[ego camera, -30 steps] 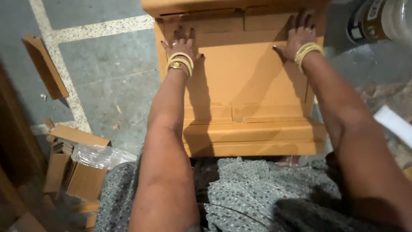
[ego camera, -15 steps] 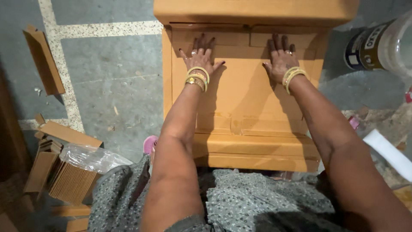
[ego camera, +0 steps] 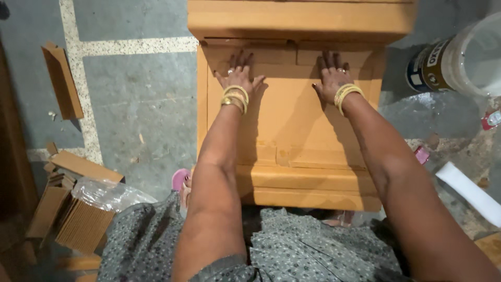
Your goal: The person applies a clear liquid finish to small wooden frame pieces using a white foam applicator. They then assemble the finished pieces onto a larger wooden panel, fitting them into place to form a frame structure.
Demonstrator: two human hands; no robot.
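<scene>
Grey stone floor (ego camera: 135, 120) surrounds an orange cardboard box (ego camera: 292, 130) at twelve o'clock. Left hand (ego camera: 239, 78) and right hand (ego camera: 332, 78) press flat, fingers spread, holding nothing. Uneven pressure could buckle the panel.

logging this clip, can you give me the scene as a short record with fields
setting: grey stone floor with pale inlaid strips
main thing: orange cardboard box, lying flat in front of the person
left hand: palm down, fingers spread, pressed flat on the box's top panel
right hand: palm down, pressed flat on the same panel
wrists: yellow bangles on both
left of box: cardboard pieces, a stack under clear plastic
right of box: white plastic bucket
</scene>
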